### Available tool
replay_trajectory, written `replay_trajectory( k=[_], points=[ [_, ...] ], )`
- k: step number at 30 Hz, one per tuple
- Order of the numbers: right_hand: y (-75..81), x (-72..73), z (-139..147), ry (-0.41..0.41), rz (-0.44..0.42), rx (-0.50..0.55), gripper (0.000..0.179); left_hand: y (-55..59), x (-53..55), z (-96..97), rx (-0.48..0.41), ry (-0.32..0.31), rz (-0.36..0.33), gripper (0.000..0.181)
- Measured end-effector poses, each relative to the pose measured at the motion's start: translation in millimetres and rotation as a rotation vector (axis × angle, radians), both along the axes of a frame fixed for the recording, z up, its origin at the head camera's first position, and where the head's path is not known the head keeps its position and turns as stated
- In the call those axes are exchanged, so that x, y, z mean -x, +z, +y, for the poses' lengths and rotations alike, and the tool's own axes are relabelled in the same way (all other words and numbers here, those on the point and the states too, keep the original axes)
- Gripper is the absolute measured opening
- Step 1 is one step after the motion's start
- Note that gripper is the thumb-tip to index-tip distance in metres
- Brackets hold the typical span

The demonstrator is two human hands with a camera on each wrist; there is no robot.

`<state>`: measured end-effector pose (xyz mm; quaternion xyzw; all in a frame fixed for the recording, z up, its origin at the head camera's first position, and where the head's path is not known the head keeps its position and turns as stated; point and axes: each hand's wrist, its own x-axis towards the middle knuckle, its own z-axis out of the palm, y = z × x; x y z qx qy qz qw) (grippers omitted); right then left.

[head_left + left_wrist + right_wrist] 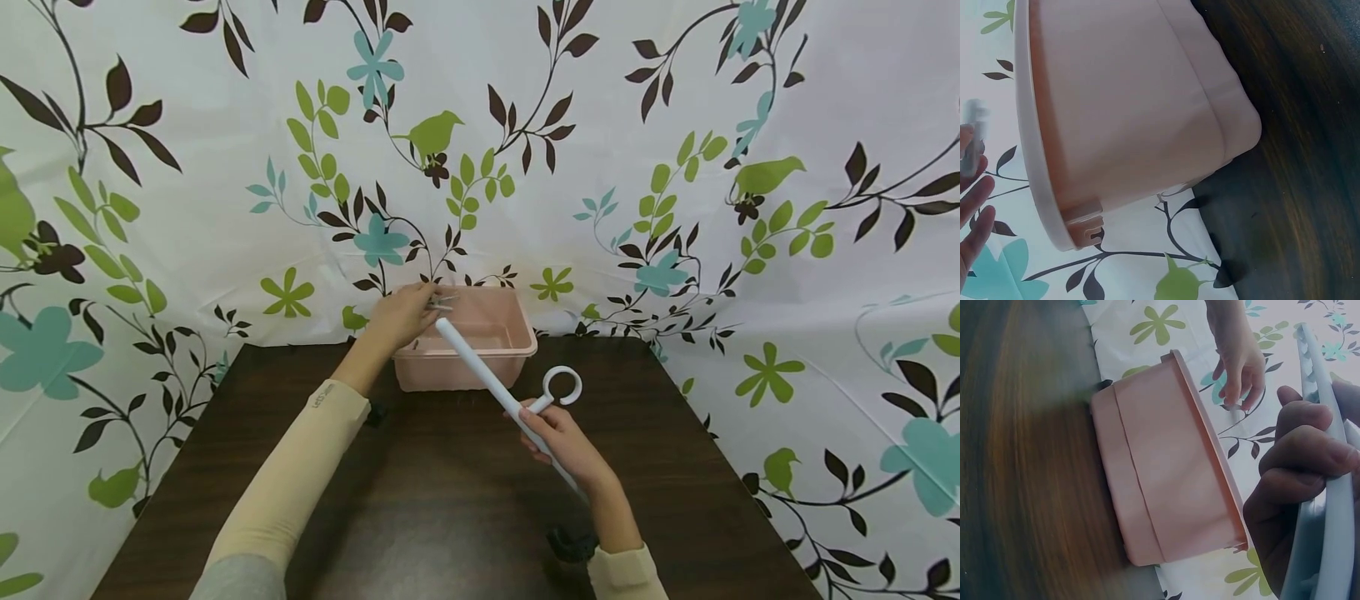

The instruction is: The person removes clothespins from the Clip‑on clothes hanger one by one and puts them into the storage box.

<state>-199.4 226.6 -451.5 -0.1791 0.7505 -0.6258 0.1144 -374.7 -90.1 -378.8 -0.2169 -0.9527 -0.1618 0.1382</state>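
Observation:
My right hand [566, 446] grips a pale blue-white plastic clothes hanger [480, 367] with an open ring-shaped hook [562, 385]. In the right wrist view, fingers [1304, 447] curl round the hanger's bar [1338, 531]. The hanger slants, its far end close to the left hand [405, 317]. That hand is over the left rim of a pink plastic bin [457, 371], pinching a small grey clip [972, 137], blurred in the left wrist view. The bin stands upright at the table's back; most of its inside is hidden.
The dark wooden table [442, 500] reaches back to a white cloth [480, 225] printed with leaves, flowers and birds, which hangs behind and at both sides. A black object [572, 546] sits beside the right wrist.

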Motion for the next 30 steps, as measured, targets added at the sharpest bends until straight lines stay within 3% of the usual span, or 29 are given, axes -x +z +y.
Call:
replay_trajectory(
  k=[13,19,24,26,30],
  points=[
    [2.9,1.4,1,0.012,0.054,-0.001,0.035,1.6,-8.8,0.3,0.011,-0.004,0.067,0.03],
    [0.6,1.8,3,-0.005,0.035,0.008,0.037,6.4,-33.8,2.8,-0.055,-0.046,0.088,0.035],
    [-4.6,6.1,4,-0.019,0.043,0.006,0.035,19.3,-57.9,0.4,-0.165,-0.1,0.045,0.052],
    [-6.4,7.1,4,-0.027,0.045,0.002,0.034,24.9,-69.0,-0.5,-0.182,-0.142,0.078,0.053],
    [-8.2,8.5,3,-0.032,0.042,-0.007,0.036,30.9,-92.4,-2.5,-0.154,-0.25,0.213,0.045]
  ],
)
